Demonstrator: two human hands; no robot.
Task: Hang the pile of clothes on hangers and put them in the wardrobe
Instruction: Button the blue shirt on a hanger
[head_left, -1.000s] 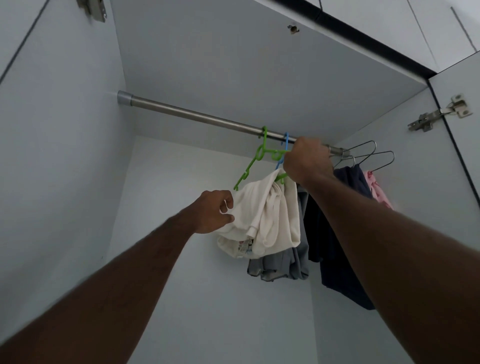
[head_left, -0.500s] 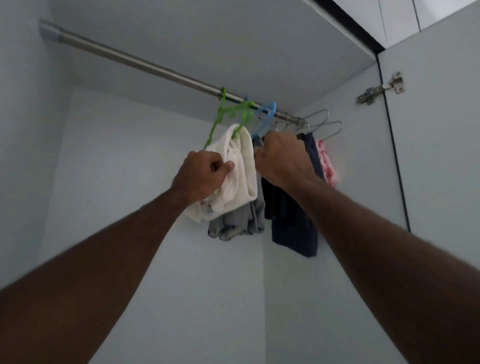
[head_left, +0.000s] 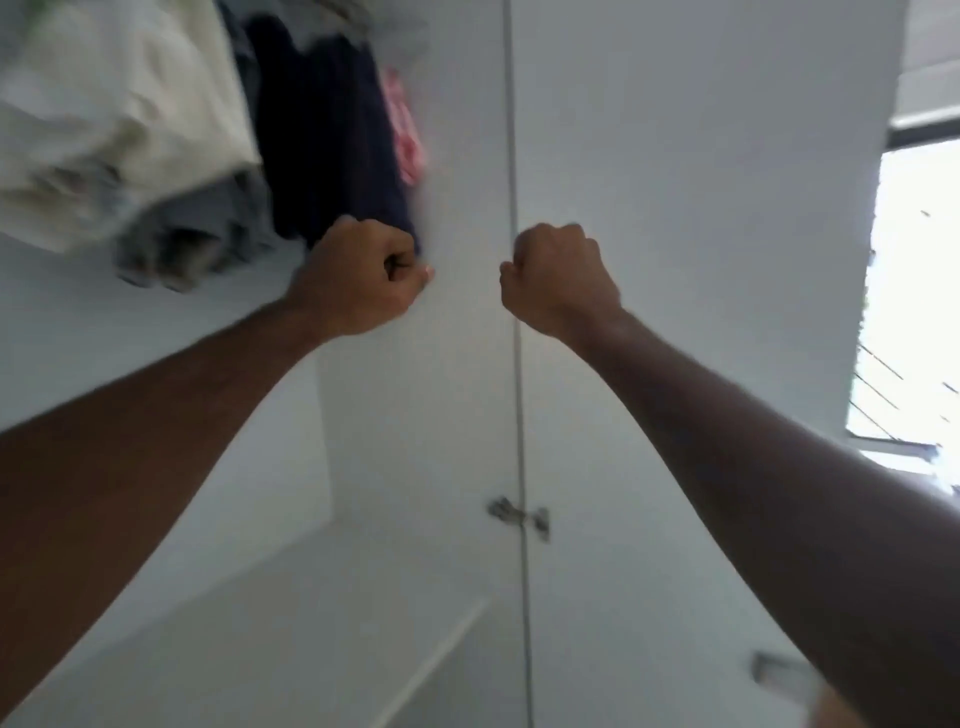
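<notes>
**Hands clear of the hung garments, wardrobe interior**

Inside the wardrobe (head_left: 426, 415), at the upper left of the head view, four garments hang close together. The frame is motion-blurred, and the hangers and rail lie above its top edge.

1. Cream garment (head_left: 119, 114): leftmost and largest in view, bunched in folds.
2. Grey garment (head_left: 192, 234): hangs behind and below the cream garment, its lower edge showing beneath it.
3. Navy garment (head_left: 322, 130): just right of the cream garment, touching or overlapping it.
4. Pink garment (head_left: 408, 135): a narrow strip at the right edge of the navy garment, against the white side panel.

Left hand (head_left: 363, 278): fingers curled into a fist, thumb tip laid across the front. It sits just below the lower hem of the navy garment. Nothing is visible in its grip; whether a knuckle touches the hem cannot be told through the blur.

Right hand (head_left: 558, 278): fingers curled into a fist, holding nothing visible. It lies over the vertical seam where the side panel meets the open door (head_left: 701, 260), well apart from all garments.

Both forearms are raised and extended, the hands level with each other and near but not touching.

A metal hinge (head_left: 519, 516) bridges the seam lower down. A bright window (head_left: 914, 291) occupies the right edge.
</notes>
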